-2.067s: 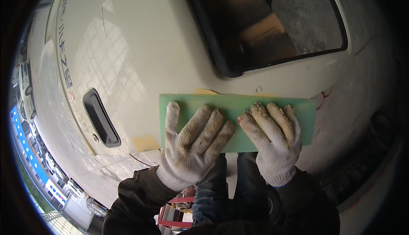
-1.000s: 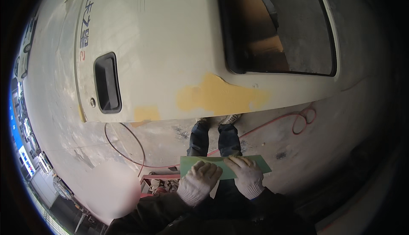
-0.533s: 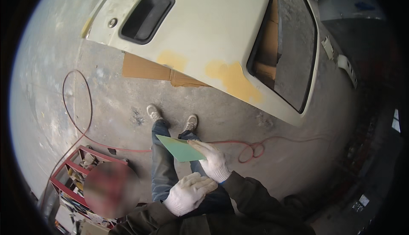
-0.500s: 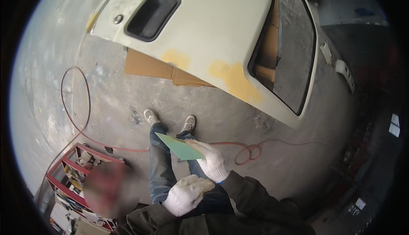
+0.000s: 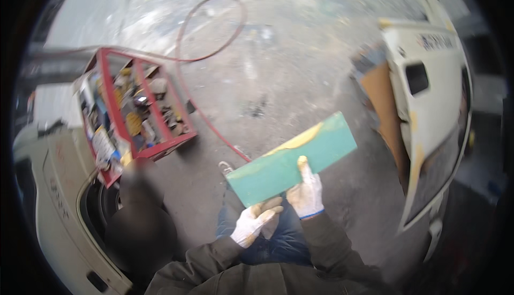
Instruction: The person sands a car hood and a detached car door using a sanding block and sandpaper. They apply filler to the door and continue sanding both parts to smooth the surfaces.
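The person holds a green sanding board up in front of the body, away from any panel. The right hand, in a white work glove, grips the board's lower edge, with one finger stretched up across its green face. The left hand, also gloved, sits just below the board's lower left corner with fingers loosely curled; whether it touches the board cannot be told.

As a judgement, the sanding is paused: yellow dust or filler streaks the board's upper edge, and the white car door well to the right of the board carries yellowish patches, so the bodywork looks partly worked and unfinished.

A red tool cart stands to the left of the board, and a red hose loops on the concrete floor above it. The cart's contents are too small and blurred to name. The board's abrasive side is turned away. A dark blurred shape covers the area left of the left hand, and the door's lower end is bent by the lens rim.
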Tool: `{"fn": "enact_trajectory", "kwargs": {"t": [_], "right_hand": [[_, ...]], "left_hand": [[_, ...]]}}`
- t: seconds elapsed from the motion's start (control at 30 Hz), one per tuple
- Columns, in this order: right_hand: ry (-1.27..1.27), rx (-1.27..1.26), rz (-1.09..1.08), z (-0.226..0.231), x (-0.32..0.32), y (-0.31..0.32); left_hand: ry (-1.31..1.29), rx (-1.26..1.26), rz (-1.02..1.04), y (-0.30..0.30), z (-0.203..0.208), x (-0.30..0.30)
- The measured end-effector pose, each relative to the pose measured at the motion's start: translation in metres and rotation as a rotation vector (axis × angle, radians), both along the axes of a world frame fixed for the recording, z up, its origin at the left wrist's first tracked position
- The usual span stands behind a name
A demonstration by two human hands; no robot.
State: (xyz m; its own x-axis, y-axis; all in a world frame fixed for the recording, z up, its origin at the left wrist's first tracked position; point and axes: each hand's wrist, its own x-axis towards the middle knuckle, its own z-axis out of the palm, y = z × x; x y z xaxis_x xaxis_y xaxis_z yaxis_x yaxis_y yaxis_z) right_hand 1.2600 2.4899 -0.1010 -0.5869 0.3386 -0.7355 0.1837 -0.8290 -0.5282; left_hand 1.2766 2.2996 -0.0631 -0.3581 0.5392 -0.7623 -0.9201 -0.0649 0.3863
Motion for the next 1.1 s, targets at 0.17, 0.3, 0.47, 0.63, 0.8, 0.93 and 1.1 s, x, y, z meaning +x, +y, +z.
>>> {"fn": "enact_trajectory", "kwargs": {"t": [0.17, 0.3, 0.47, 0.63, 0.8, 0.93, 1.1], "right_hand": [[0.164, -0.396, 0.183, 0.013, -0.025, -0.115], [0.083, -0.283, 0.425, 0.027, -0.031, -0.211], [0.340, -0.409, 0.969, 0.053, -0.074, -0.266], [0.187, 0.005, 1.081, 0.012, -0.154, -0.351], [0.080, 0.053, 1.005, -0.029, -0.240, -0.421], [0.035, 0.164, 1.100, -0.010, -0.265, -0.457], [0.082, 0.242, 1.237, -0.046, -0.285, -0.443]], "left_hand": [[0.280, -0.226, 0.300, -0.091, 0.032, -0.020], [0.339, -0.301, 0.481, -0.167, 0.023, 0.001], [0.688, -0.304, 0.723, -0.295, 0.090, -0.018], [0.422, -0.619, 1.512, -0.388, 0.128, -0.007], [0.432, -0.570, 1.774, -0.445, 0.117, -0.001], [0.382, -0.476, 1.778, -0.456, 0.093, 0.007], [0.309, -0.433, 1.768, -0.445, 0.077, -0.030]]}}
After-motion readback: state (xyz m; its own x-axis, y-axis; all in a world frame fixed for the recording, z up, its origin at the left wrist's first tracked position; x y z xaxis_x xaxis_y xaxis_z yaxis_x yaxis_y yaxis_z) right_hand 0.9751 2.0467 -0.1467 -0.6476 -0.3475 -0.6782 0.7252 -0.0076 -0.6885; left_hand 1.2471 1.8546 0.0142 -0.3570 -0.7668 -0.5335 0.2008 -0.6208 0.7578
